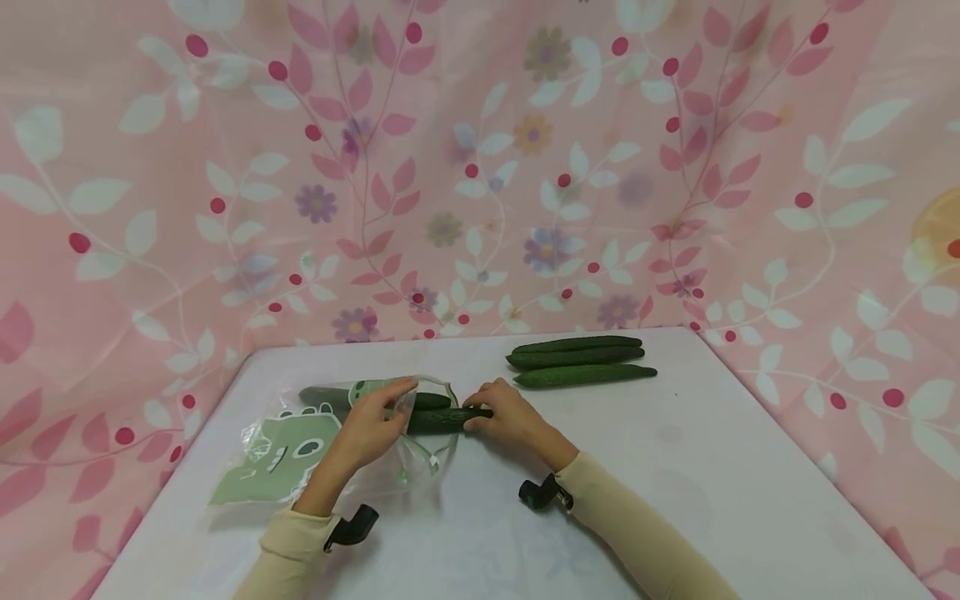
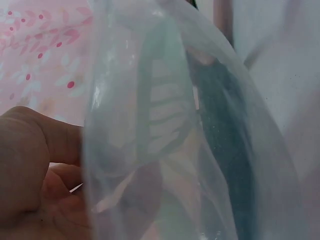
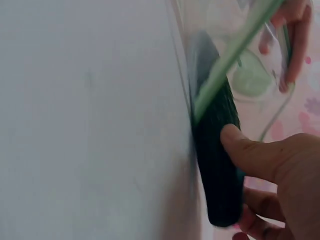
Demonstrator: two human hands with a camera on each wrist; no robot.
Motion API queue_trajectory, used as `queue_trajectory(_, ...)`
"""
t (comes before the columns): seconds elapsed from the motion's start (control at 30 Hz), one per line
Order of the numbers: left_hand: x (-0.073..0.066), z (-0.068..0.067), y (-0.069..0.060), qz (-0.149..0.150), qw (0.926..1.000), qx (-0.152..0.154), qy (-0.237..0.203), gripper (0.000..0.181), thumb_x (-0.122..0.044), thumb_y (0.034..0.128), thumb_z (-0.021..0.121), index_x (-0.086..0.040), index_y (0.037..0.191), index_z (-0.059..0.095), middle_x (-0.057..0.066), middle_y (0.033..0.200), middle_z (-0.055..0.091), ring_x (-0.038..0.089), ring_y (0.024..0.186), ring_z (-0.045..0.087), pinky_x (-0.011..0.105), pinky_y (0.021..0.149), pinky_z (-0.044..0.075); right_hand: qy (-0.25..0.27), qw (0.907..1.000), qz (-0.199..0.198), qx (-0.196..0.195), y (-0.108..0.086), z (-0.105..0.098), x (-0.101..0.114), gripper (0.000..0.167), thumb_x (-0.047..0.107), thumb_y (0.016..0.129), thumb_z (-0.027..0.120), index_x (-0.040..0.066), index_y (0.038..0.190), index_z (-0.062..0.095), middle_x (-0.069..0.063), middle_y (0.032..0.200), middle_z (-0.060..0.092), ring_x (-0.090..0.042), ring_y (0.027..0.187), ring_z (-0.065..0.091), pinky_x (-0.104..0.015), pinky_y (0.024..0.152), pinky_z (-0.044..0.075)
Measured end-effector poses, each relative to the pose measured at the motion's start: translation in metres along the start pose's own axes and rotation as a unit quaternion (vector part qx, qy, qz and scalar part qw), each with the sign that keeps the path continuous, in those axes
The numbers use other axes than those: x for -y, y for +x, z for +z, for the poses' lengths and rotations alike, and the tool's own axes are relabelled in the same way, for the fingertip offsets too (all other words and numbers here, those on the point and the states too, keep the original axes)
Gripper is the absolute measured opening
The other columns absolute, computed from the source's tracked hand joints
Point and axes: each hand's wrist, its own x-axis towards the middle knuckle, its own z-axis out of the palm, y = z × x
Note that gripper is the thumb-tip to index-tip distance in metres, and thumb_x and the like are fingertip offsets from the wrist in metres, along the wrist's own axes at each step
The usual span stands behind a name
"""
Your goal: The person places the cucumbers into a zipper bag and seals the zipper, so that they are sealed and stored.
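My right hand [image 1: 512,414] grips the near end of a dark green cucumber [image 1: 438,420], thumb on one side and fingers on the other. The far part of this cucumber [image 3: 215,115] lies inside the mouth of a clear plastic drawstring bag [image 1: 281,458] with a green cartoon face. My left hand [image 1: 370,427] holds the bag's upper film near its mouth. Another cucumber [image 1: 432,401] lies in the bag behind the first, its end showing. In the left wrist view the plastic film [image 2: 170,110] covers much of the left fingers, and a dark cucumber shape [image 2: 225,135] shows through.
Three more cucumbers [image 1: 585,377] lie side by side toward the back right of the white table [image 1: 675,500]. The bag's pale green drawstring [image 3: 232,60] hangs loose around the opening. A pink floral curtain [image 1: 480,167] stands behind the table's back edge.
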Motion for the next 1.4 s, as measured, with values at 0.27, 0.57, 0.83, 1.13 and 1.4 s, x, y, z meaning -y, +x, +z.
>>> queue_trajectory(0.27,-0.001,0.0,0.001,-0.004,1.0,0.001,-0.007,0.047,-0.002,0.1018,0.057,-0.002,0.149,0.057,0.015,0.155,0.049,0.042,0.118,0.061,0.032,0.058,0.047,-0.004,0.9958,-0.056,0.071,-0.006,-0.02,-0.018,0.013,0.014,0.094,0.078,0.005,0.104,0.077,0.001,0.087,0.061,-0.012,0.073,0.048,-0.03,0.069,0.042)
queue_trajectory(0.57,-0.001,-0.001,0.0,-0.009,0.9999,0.012,-0.007,0.048,-0.002,0.1016,0.057,-0.002,0.149,0.056,0.016,0.157,0.047,0.042,0.122,0.059,0.032,0.059,0.046,-0.032,0.9934,-0.081,0.075,-0.004,-0.018,-0.013,0.025,0.018,0.092,0.081,0.004,0.113,0.077,0.0,0.093,0.062,-0.01,0.077,0.052,-0.027,0.071,0.045)
queue_trajectory(0.83,0.0,0.0,0.0,-0.012,0.9998,0.012,-0.006,0.048,-0.001,0.1009,0.057,-0.002,0.149,0.056,0.016,0.157,0.047,0.044,0.125,0.056,0.032,0.06,0.045,-0.017,0.9932,-0.109,0.036,-0.006,-0.011,-0.016,0.022,0.015,0.09,0.082,0.002,0.108,0.079,-0.003,0.09,0.065,-0.013,0.077,0.057,-0.028,0.069,0.047)
queue_trajectory(1.13,0.001,0.002,0.0,-0.013,0.9999,0.01,-0.001,0.048,-0.003,0.101,0.059,-0.001,0.148,0.057,0.016,0.156,0.048,0.043,0.123,0.057,0.035,0.067,0.049,0.016,0.9925,-0.112,-0.047,-0.005,0.006,-0.015,0.014,0.013,0.093,0.078,0.005,0.103,0.08,-0.001,0.087,0.065,-0.011,0.071,0.052,-0.028,0.067,0.045)
queue_trajectory(1.4,0.002,0.002,0.0,-0.011,0.9999,0.008,0.0,0.048,-0.003,0.1007,0.06,-0.001,0.148,0.057,0.017,0.156,0.048,0.043,0.122,0.058,0.035,0.066,0.05,0.009,0.9927,-0.099,-0.068,0.014,0.018,0.008,0.019,0.015,0.091,0.079,0.004,0.106,0.08,-0.002,0.091,0.068,-0.011,0.075,0.057,-0.027,0.07,0.048)
